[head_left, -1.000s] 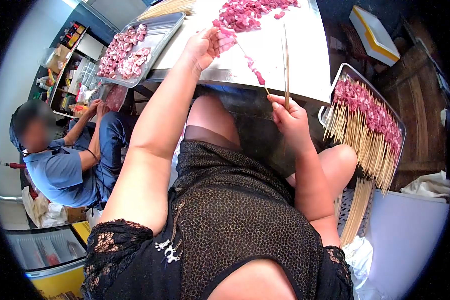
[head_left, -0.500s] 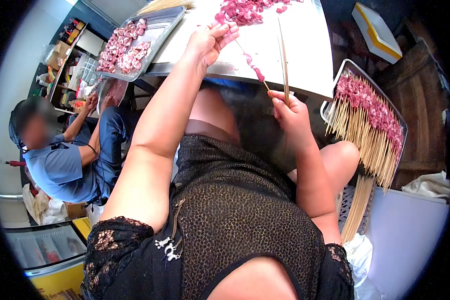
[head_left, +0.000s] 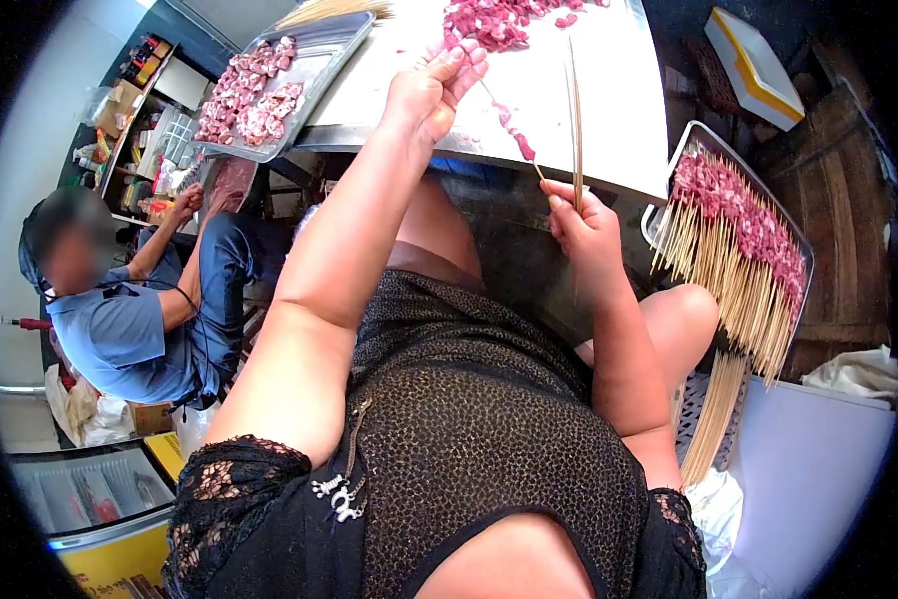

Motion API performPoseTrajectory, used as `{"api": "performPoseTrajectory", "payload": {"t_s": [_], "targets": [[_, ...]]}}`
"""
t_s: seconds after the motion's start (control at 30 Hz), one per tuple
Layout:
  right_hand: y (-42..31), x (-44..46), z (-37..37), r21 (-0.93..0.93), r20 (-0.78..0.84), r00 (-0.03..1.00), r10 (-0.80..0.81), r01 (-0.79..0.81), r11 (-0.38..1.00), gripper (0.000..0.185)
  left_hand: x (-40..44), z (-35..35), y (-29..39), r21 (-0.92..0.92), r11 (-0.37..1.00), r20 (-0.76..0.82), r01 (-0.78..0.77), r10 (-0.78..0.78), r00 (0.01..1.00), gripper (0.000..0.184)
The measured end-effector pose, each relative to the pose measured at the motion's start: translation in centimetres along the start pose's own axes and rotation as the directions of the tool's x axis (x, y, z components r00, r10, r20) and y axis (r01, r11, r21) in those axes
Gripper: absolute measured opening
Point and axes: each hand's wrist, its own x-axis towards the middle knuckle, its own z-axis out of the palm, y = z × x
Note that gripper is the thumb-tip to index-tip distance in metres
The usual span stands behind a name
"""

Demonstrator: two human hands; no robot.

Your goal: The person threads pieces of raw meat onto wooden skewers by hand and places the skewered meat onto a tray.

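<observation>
My right hand (head_left: 583, 228) is closed around the lower end of a bamboo skewer (head_left: 539, 173) with several pieces of red meat (head_left: 515, 132) threaded along it. A few bare skewers (head_left: 576, 120) stick up from the same grip. At the skewer's upper end, my left hand (head_left: 437, 88) pinches a piece of meat (head_left: 451, 40), partly hidden by the fingers. Just beyond that hand, a heap of cut raw meat (head_left: 489, 22) lies on the white tabletop (head_left: 609, 120).
On the left, a metal tray (head_left: 319, 85) bears paler meat pieces. At right, another tray (head_left: 807, 250) holds many loaded skewers, with a bundle of bare skewers (head_left: 714, 414) below. A seated person (head_left: 119, 319) works at the left beside a meat container (head_left: 231, 185).
My left hand has shifted a little to the right, along with the skewer and the meat on it. My right hand has moved slightly right too.
</observation>
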Motion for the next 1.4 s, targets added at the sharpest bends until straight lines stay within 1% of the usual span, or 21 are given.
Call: {"api": "performPoseTrajectory", "payload": {"t_s": [0.13,0.2,0.23,0.3,0.4,0.53,0.67,0.77,0.83,0.87,0.93,0.97,1.03,1.07,1.13,1.17,1.2,1.27,1.4], "targets": [[0.1,-0.1,0.2,-0.016,-0.011,0.999,-0.03,0.03,0.999,0.022,-1.1,1.1,-0.3,-0.044,0.999,-0.032,-0.019,0.017,0.999,0.023],[0.3,0.0,0.0,-0.067,-0.007,0.995,-0.096,0.095,0.993,0.023,-1.4,1.4,-0.3,-0.015,1.0,-0.021,-0.022,0.021,1.0,0.021],[0.3,0.0,-0.2,-0.067,-0.006,0.995,-0.096,0.095,0.993,0.023,-1.4,1.3,-0.2,-0.015,1.0,-0.021,-0.023,0.022,1.0,0.021],[0.1,-0.1,-0.5,-0.15,-0.03,0.995,-0.096,0.09,0.984,0.022,-1.5,1.1,-0.1,0.025,0.999,0.019,0.038,-0.039,0.999,0.02],[-0.2,-0.3,-0.3,-0.152,-0.039,0.991,-0.13,0.122,0.981,0.021,-1.8,1.2,-0.1,0.038,0.999,0.013,0.035,-0.036,0.999,0.02],[0.1,-0.2,0.0,-0.118,-0.038,0.99,-0.136,0.131,0.984,0.021,-2.3,1.8,-0.6,0.057,0.998,0.016,0.035,-0.036,0.999,0.02],[0.0,-0.3,0.0,-0.056,-0.042,0.992,-0.116,0.114,0.992,0.022,-2.1,1.4,-1.2,0.073,0.995,0.012,0.071,-0.072,0.997,0.019],[0.3,-0.2,0.0,-0.022,-0.042,0.992,-0.119,0.118,0.993,0.022,-2.2,1.5,-0.9,0.081,0.993,0.055,0.089,-0.094,0.994,0.021],[0.3,-0.1,0.0,-0.01,-0.039,0.991,-0.129,0.128,0.992,0.022,-2.3,1.6,-0.7,0.137,0.98,0.068,0.141,-0.152,0.986,0.023],[0.3,-0.1,0.1,-0.012,-0.036,0.991,-0.127,0.127,0.992,0.022,-2.4,1.6,-0.7,0.137,0.981,0.067,0.14,-0.15,0.986,0.023],[0.2,-0.1,0.1,-0.016,-0.033,0.991,-0.127,0.126,0.992,0.023,-2.4,1.8,-1.1,0.217,0.969,0.045,0.118,-0.13,0.99,0.025],[0.0,-0.1,0.0,-0.004,-0.048,0.992,-0.119,0.119,0.993,0.022,-2.3,1.7,-1.1,0.215,0.97,0.046,0.116,-0.129,0.991,0.025],[-0.2,0.1,-0.2,0.005,-0.06,0.992,-0.115,0.116,0.993,0.022,-2.1,1.6,-1.1,0.256,0.906,0.131,0.338,-0.379,0.916,0.031],[-0.2,0.1,-0.2,0.019,-0.061,0.993,-0.099,0.1,0.995,0.023,-2.1,1.4,-1.0,0.255,0.906,0.132,0.338,-0.379,0.916,0.031],[-0.1,0.2,-0.3,0.034,-0.064,0.994,-0.084,0.086,0.996,0.024,-2.3,1.4,-0.9,0.159,0.931,0.17,0.33,-0.355,0.919,0.041],[0.1,0.2,-0.3,-0.002,-0.05,0.993,-0.107,0.107,0.994,0.023,-1.8,1.4,-1.0,0.096,0.956,0.076,0.278,-0.285,0.955,0.042],[0.2,0.2,-0.3,-0.038,-0.034,0.991,-0.13,0.128,0.991,0.023,-1.4,1.2,-1.0,0.096,0.956,0.076,0.278,-0.286,0.955,0.042],[0.5,0.2,-0.4,-0.029,-0.024,0.994,-0.109,0.108,0.994,0.023,-0.8,0.4,-0.6,-0.005,0.988,0.045,0.156,-0.155,0.987,0.041],[0.3,0.1,-0.4,-0.007,-0.004,0.998,-0.07,0.07,0.998,0.022,-0.6,0.4,0.3,0.038,0.993,0.035,0.11,-0.112,0.993,0.032]]}}
